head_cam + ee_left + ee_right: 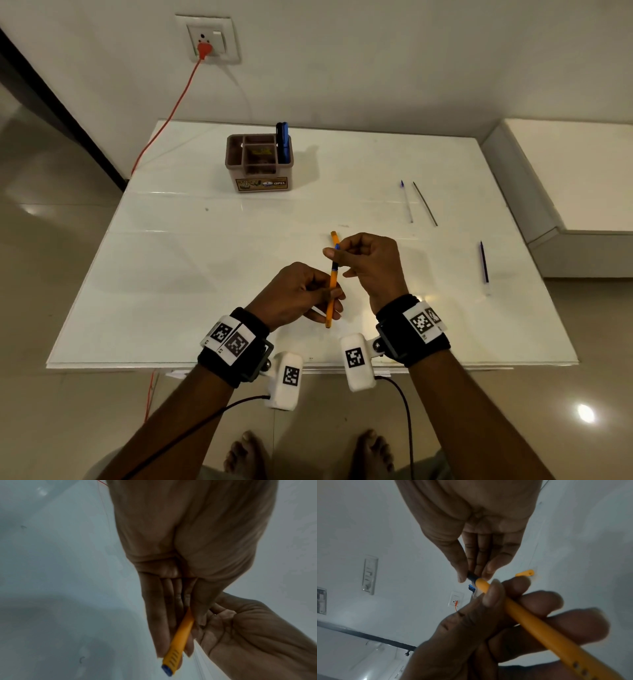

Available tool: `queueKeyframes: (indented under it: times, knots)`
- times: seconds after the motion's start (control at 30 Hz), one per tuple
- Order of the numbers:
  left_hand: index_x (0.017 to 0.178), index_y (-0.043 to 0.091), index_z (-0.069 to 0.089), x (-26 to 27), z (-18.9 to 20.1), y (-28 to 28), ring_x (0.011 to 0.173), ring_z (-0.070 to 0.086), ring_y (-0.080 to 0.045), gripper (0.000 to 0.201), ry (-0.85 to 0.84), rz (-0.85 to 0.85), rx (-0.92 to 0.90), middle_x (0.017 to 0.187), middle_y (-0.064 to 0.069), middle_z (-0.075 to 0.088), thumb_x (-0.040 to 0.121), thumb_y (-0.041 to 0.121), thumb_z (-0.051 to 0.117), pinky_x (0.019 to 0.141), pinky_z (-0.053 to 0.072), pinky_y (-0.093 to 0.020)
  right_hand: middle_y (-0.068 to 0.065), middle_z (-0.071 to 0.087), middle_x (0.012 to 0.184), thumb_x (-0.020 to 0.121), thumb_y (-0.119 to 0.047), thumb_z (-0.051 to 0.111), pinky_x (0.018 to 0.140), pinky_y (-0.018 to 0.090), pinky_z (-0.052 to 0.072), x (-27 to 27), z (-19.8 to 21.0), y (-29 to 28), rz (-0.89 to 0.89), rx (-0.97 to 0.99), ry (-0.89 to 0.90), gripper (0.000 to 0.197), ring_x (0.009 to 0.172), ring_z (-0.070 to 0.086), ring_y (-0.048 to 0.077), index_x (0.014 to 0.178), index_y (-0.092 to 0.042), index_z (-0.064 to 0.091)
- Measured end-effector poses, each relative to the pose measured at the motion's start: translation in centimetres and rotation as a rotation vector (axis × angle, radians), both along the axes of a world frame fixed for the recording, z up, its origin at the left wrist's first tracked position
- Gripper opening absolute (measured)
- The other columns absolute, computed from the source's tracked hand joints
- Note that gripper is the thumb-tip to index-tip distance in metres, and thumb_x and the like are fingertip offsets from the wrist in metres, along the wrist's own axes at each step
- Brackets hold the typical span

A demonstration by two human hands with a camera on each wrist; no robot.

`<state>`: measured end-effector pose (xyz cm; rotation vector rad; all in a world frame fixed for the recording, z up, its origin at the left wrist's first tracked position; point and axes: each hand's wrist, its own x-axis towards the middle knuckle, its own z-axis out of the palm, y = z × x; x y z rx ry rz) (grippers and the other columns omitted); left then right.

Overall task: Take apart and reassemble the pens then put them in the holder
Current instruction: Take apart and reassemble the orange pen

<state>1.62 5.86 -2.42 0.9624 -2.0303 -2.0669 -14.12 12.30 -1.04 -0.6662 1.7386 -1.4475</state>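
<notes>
On the white table (171, 274), just above its near edge, the orange pen (332, 284) is held off the surface, long axis pointing away toward the holder (259, 162). The left hand (294, 298) grips its barrel; the right hand (370, 263) pinches the dark tip piece (471, 576) at the far end, placed to twist or pull along that axis.

Both hands hover mid-table, near front edge. White glossy table (178, 274): left half open from front edge to back. Brown compartmented plastic holder (259, 163) stands at back centre. Right side: clear blue-tipped refill (406, 201), thin dark refill (425, 204) just beside it, purple refill (484, 263) nearer, well apart.
</notes>
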Motion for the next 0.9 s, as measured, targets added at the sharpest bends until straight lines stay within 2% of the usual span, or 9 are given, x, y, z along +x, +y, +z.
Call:
queueKeyframes:
  times: [0.1, 0.2, 0.33, 0.43, 0.53, 0.63, 0.73, 0.8, 0.9]
  knots:
    - [0.105, 0.000, 0.076, 0.02, -0.10, -0.05, 0.088, 0.079, -0.028, 0.023, -0.005, 0.014, -0.001, 0.090, -0.016, 0.080, 0.101, 0.019, 0.063, 0.081, 0.065, -0.044, 0.014, 0.080, 0.091, 0.088, -0.007, 0.075, 0.061, 0.023, 0.054, -0.21, 0.34, 0.03, 0.075, 0.015, -0.034, 0.010, 0.081, 0.077, 0.015, 0.095, 0.000, 0.077]
    - [0.105, -0.001, 0.075, 0.07, -0.14, -0.16, 0.087, 0.079, -0.029, 0.024, -0.005, 0.029, 0.005, 0.090, -0.016, 0.080, 0.101, 0.019, 0.063, 0.081, 0.065, -0.044, 0.010, 0.081, 0.097, 0.097, -0.009, 0.063, 0.065, 0.026, 0.055, -0.18, 0.44, 0.05, 0.120, 0.037, -0.036, 0.018, 0.088, 0.076, 0.016, 0.103, -0.003, 0.078]
    - [0.105, -0.001, 0.075, 0.03, -0.02, -0.10, 0.088, 0.079, -0.029, 0.024, -0.002, 0.039, 0.007, 0.091, -0.017, 0.079, 0.101, 0.019, 0.063, 0.079, 0.065, -0.040, 0.014, 0.079, 0.090, 0.084, -0.023, 0.082, 0.061, 0.027, 0.054, 0.35, 0.11, -0.12, 0.059, 0.040, 0.001, 0.024, 0.080, 0.074, 0.018, 0.095, -0.003, 0.075]
    - [0.105, -0.001, 0.075, -0.04, -0.01, -0.06, 0.087, 0.079, -0.028, 0.023, -0.004, 0.034, 0.000, 0.092, -0.017, 0.079, 0.102, 0.018, 0.062, 0.079, 0.065, -0.040, 0.019, 0.077, 0.084, 0.079, -0.017, 0.087, 0.056, 0.025, 0.053, 0.35, -0.08, -0.04, 0.024, 0.012, 0.046, 0.024, 0.073, 0.073, 0.018, 0.089, -0.001, 0.073]
    - [0.106, -0.001, 0.075, 0.01, -0.09, -0.23, 0.088, 0.079, -0.029, 0.023, -0.005, 0.040, -0.003, 0.092, -0.018, 0.079, 0.102, 0.017, 0.062, 0.079, 0.065, -0.041, 0.012, 0.080, 0.090, 0.091, -0.010, 0.072, 0.060, 0.024, 0.052, 0.17, 0.18, -0.02, 0.096, 0.015, 0.013, 0.010, 0.079, 0.074, 0.014, 0.097, -0.003, 0.077]
    - [0.105, -0.001, 0.075, 0.05, -0.05, -0.29, 0.088, 0.079, -0.030, 0.023, -0.003, 0.052, 0.006, 0.091, -0.018, 0.079, 0.101, 0.017, 0.063, 0.079, 0.065, -0.040, 0.010, 0.081, 0.098, 0.099, -0.008, 0.056, 0.068, 0.028, 0.055, 0.04, 0.36, -0.11, 0.151, 0.030, -0.049, 0.023, 0.089, 0.073, 0.015, 0.106, -0.004, 0.077]
    - [0.105, -0.001, 0.075, 0.01, -0.02, -0.20, 0.088, 0.079, -0.031, 0.023, -0.004, 0.054, 0.013, 0.091, -0.018, 0.079, 0.101, 0.019, 0.063, 0.081, 0.065, -0.043, 0.011, 0.080, 0.094, 0.092, -0.020, 0.071, 0.064, 0.027, 0.054, 0.36, 0.24, -0.20, 0.093, 0.037, -0.010, 0.017, 0.083, 0.071, 0.015, 0.100, -0.005, 0.076]
    - [0.106, -0.001, 0.075, -0.03, 0.02, -0.16, 0.089, 0.079, -0.032, 0.024, -0.005, 0.046, 0.009, 0.092, -0.019, 0.079, 0.101, 0.019, 0.062, 0.082, 0.065, -0.045, 0.015, 0.078, 0.085, 0.083, -0.025, 0.084, 0.058, 0.024, 0.054, 0.50, -0.08, -0.17, 0.047, 0.021, 0.081, 0.025, 0.074, 0.071, 0.014, 0.090, -0.003, 0.074]
    - [0.106, -0.001, 0.075, -0.09, 0.03, -0.17, 0.089, 0.079, -0.031, 0.024, -0.005, 0.041, 0.004, 0.093, -0.019, 0.079, 0.101, 0.019, 0.062, 0.083, 0.065, -0.046, 0.015, 0.079, 0.084, 0.086, -0.017, 0.080, 0.057, 0.023, 0.052, 0.29, -0.12, -0.23, 0.032, 0.011, 0.073, 0.016, 0.075, 0.073, 0.015, 0.090, -0.002, 0.076]
